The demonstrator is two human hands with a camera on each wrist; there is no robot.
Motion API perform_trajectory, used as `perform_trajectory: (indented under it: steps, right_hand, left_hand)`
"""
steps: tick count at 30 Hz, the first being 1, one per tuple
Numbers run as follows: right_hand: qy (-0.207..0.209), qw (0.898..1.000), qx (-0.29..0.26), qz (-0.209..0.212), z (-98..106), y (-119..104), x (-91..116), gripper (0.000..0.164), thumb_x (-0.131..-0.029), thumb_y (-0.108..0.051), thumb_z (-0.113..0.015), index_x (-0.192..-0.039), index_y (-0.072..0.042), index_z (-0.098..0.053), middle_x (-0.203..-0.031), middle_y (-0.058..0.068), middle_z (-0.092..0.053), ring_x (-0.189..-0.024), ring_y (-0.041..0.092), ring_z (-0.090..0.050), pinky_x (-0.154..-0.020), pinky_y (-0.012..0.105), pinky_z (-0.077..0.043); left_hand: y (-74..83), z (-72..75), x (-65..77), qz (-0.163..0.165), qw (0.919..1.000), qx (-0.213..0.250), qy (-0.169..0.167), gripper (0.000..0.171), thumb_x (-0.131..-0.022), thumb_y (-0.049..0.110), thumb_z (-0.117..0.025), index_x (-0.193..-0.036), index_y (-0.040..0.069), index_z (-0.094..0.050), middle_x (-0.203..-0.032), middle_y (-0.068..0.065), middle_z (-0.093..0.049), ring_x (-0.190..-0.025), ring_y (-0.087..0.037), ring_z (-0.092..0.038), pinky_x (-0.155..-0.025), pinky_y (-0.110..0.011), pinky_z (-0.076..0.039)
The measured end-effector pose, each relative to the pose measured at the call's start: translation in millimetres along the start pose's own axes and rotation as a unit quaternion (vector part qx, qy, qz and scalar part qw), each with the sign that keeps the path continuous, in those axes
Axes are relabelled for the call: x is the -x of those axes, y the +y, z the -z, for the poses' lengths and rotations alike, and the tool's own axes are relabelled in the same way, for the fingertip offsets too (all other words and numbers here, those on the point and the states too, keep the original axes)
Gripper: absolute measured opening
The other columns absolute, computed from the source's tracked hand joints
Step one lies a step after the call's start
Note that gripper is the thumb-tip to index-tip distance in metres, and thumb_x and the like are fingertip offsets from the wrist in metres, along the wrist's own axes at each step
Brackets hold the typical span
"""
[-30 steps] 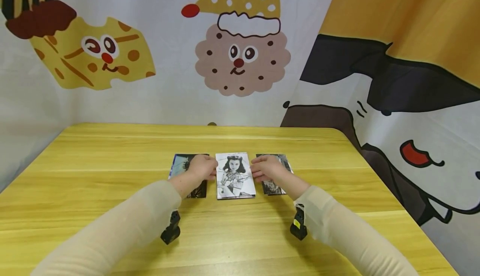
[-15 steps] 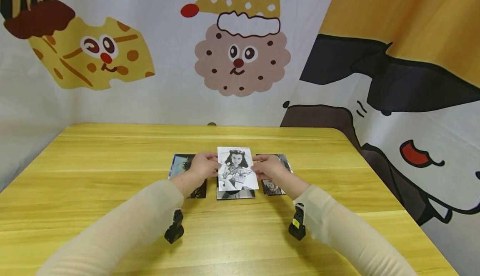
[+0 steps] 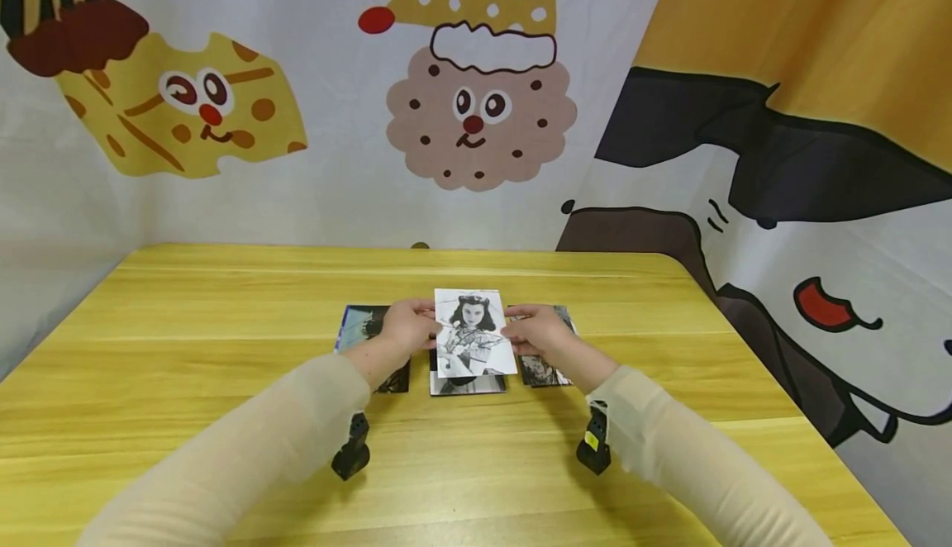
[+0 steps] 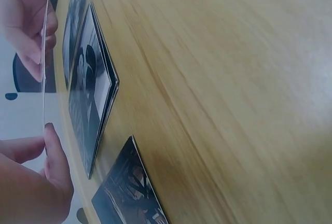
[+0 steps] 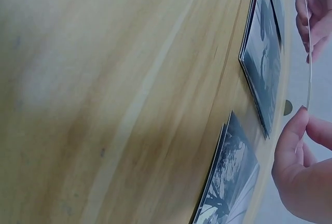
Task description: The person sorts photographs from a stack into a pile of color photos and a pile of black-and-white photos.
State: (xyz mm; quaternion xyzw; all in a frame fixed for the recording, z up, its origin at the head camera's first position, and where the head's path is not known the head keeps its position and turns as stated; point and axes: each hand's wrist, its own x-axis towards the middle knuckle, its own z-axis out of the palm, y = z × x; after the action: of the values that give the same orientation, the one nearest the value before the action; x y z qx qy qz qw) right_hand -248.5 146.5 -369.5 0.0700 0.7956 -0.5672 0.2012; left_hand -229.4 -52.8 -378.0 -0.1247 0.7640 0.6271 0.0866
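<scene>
A black-and-white photo print (image 3: 474, 336) of a dark-haired figure is held up above the table by both hands. My left hand (image 3: 407, 328) pinches its left edge between thumb and fingers, and my right hand (image 3: 541, 332) pinches the right edge. Seen edge-on in the left wrist view, the raised print (image 4: 44, 94) is a thin pale line clear of the stack. Beneath it lies a middle stack of photos (image 3: 468, 386), mostly covered in the head view. To the left is another photo pile (image 3: 394, 378), partly behind the left hand; a third photo pile (image 3: 539, 373) lies by the right hand.
The wooden table (image 3: 476, 481) runs back to a hanging cartoon-print cloth (image 3: 335, 208). Each forearm carries a black wrist camera, the left wrist camera (image 3: 351, 448) and the right wrist camera (image 3: 593, 444), low over the tabletop.
The top photo print has come up off the middle stack in both hands and shifted slightly right, exposing another photo below. The side piles stay where they were.
</scene>
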Motion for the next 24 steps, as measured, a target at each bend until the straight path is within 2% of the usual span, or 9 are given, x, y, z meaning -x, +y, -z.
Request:
perform_trajectory:
  steps: [6, 11, 17, 24]
  right_hand:
    - [0.005, 1.0, 0.001, 0.001, 3.6, 0.1, 1.1, 0.048, -0.088, 0.0, -0.059, -0.134, 0.0, -0.048, -0.077, 0.002, -0.057, -0.058, 0.008, -0.052, -0.057, 0.019, -0.054]
    - [0.009, 1.0, -0.001, 0.004, 7.1, -0.9, 2.8, 0.047, -0.087, 0.001, -0.059, -0.133, 0.001, -0.048, -0.075, 0.002, -0.057, -0.057, 0.008, -0.052, -0.057, 0.021, -0.054]
    - [0.01, 1.0, 0.017, 0.008, 12.9, -1.8, 4.9, 0.046, -0.089, -0.001, -0.058, -0.133, 0.0, -0.048, -0.074, 0.001, -0.054, -0.058, 0.009, -0.051, -0.06, 0.023, -0.055]
    - [0.015, 1.0, 0.013, 0.015, 19.5, -0.6, 5.4, 0.045, -0.09, -0.001, -0.056, -0.135, 0.0, -0.047, -0.093, 0.006, -0.053, -0.065, 0.01, -0.05, -0.063, 0.021, -0.054]
  left_hand:
    - [5.9, -2.7, 4.9, 0.0, 1.0, -0.005, -0.001, 0.047, -0.085, -0.008, -0.054, -0.132, -0.002, -0.05, -0.117, -0.02, -0.054, -0.103, -0.029, -0.058, -0.071, -0.026, -0.059]
    - [8.0, -6.1, 3.5, -0.006, 1.0, -0.001, -0.006, 0.048, -0.085, -0.009, -0.055, -0.132, -0.003, -0.049, -0.118, -0.022, -0.054, -0.099, -0.029, -0.06, -0.07, -0.028, -0.059]
    - [10.2, -8.9, 3.0, -0.004, 0.9998, 0.002, -0.019, 0.048, -0.086, -0.006, -0.055, -0.134, -0.001, -0.048, -0.123, -0.023, -0.055, -0.105, -0.032, -0.061, -0.069, -0.026, -0.059]
    - [13.8, -13.8, 4.8, -0.004, 0.9997, 0.006, -0.024, 0.051, -0.083, -0.008, -0.056, -0.133, 0.0, -0.049, -0.12, -0.021, -0.055, -0.086, -0.021, -0.061, -0.067, -0.025, -0.059]
